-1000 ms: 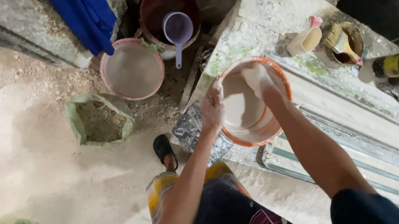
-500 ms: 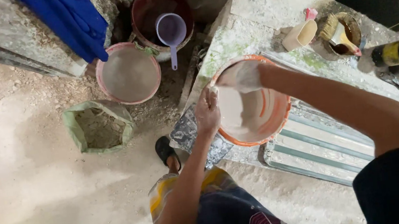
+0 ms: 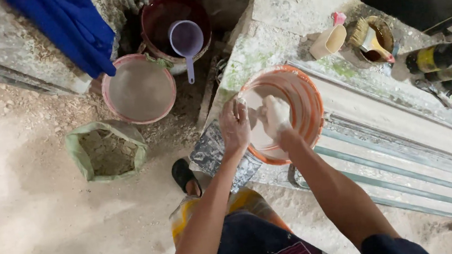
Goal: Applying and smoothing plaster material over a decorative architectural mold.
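Inspection of the work in hand. My left hand (image 3: 235,125) grips the near-left rim of the orange basin (image 3: 308,99), fingers curled together over the edge. My right hand (image 3: 275,115) is inside the basin, coated white, fingers bunched in the pale wet mix (image 3: 264,140); whether they pinch a lump I cannot tell.

The basin sits on the stained concrete ledge (image 3: 276,15), its near side overhanging the ledge edge towards me. I judge it rigid plastic, moderately heavy with the wet load, and slick wherever paste has smeared. The rim is the sound place to hold, on opposite sides; a one-handed lift would likely tip it.

Edges and room: the ledge drops off just beside my left wrist, above my sandalled foot (image 3: 184,176). To the right, near the basin, stand a cream cup (image 3: 328,42) and a tin with a brush (image 3: 376,38). Pale rails (image 3: 406,141) run beyond my right forearm. Below left, well apart, are a pink-rimmed bucket (image 3: 140,89), a dark red bucket with a purple scoop (image 3: 187,40), and an open green sack (image 3: 106,152). Open floor lies to the left.
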